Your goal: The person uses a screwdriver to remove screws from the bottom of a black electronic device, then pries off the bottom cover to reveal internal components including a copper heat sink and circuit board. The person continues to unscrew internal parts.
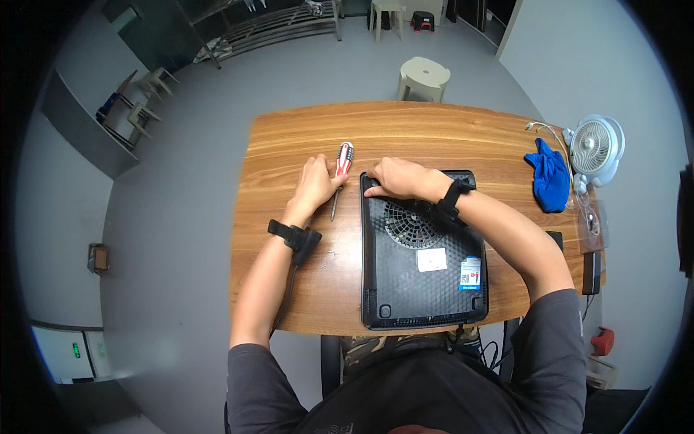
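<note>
A black laptop cooling pad (397, 289) lies underside up near the table's front edge, showing a round fan grille (413, 223), a white label and a blue-and-white sticker. My right hand (396, 178) is closed at its far left corner, thumb and fingers gripping the edge; the fingertips are partly hidden. Left of the pad, a screwdriver (344, 158) with a red, white and dark handle points its shank toward me. My left hand (316, 182) is at the handle's neck, thumb across it and fingers bent beside it. A few tiny screws (332, 253) lie on the wood nearer me.
The wooden table (289, 137) carries a blue cloth (549, 177), a white fan (595, 148), a clear plastic case (594, 224) and a black box-shaped item (591, 273) along its right side. A cream stool (424, 76) stands beyond the far edge. Cables hang near my lap.
</note>
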### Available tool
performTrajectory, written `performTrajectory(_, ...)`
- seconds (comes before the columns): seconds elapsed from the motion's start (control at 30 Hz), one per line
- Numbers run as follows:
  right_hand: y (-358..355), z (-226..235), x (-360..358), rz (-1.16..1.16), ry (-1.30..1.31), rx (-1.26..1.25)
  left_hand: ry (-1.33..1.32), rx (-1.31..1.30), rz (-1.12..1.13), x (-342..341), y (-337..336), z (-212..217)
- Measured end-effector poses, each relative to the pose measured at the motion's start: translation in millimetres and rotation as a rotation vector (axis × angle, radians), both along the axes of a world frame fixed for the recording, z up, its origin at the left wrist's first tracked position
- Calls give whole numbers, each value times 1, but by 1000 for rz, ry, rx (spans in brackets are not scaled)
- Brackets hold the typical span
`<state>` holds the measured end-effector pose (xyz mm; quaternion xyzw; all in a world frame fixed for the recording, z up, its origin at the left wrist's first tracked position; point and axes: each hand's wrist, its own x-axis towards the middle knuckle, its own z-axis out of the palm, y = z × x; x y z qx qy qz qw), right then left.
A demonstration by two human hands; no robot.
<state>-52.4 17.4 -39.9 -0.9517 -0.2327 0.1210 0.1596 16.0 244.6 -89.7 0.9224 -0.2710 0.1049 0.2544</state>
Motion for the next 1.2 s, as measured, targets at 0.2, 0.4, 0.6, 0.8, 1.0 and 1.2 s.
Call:
performTrajectory(0.2,-3,-1,-5,-7,-49,17,614,-88,-48,-37,-16,22)
performTrajectory(0.4,-6,-9,0,9,-71,-21,982,-290,3,-21,-41,4)
performTrajectory(0.6,-10,-7,-1,51,-38,1,1121,-451,131,-9,-50,-13)
performTrajectory(0.8,-6,1,2,103,-20,-14,1242,-575,198,-6,-40,-20)
performTrajectory(1.0,-5,7,2,134,-9,6,1218,-552,198,-8,-34,-20)
performTrajectory(1.2,-6,4,3,135,-21,29,1198,-590,220,-11,-40,-15)
